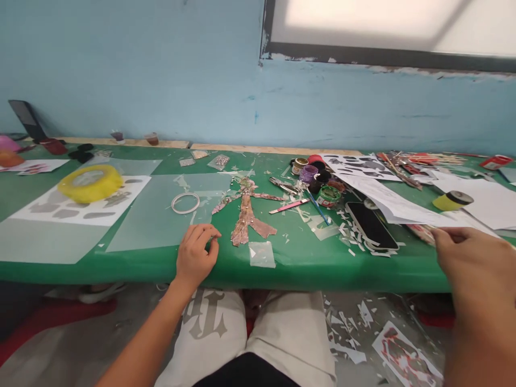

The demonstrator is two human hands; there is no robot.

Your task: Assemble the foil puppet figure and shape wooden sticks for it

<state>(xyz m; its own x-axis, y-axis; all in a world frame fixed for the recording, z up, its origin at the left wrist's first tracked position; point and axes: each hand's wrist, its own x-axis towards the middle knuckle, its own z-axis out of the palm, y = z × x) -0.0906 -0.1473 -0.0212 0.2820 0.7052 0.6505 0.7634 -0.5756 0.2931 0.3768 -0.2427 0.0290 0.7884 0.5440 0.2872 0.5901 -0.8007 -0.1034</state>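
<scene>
The right hand pinches a thin white paper sheet by its edge, seemingly keeping it raised; the left hand, fingers loosely parted, apparently empty, rests on the green surface beside a flaky brownish-pink figure.

No readable text; lettering on trousers is unclear.

Your right hand and forearm blur; your left hand looks sharper. Glare whitens the framed panel, shade dims the floor, and wide-angle stretch distorts your edges.
</scene>
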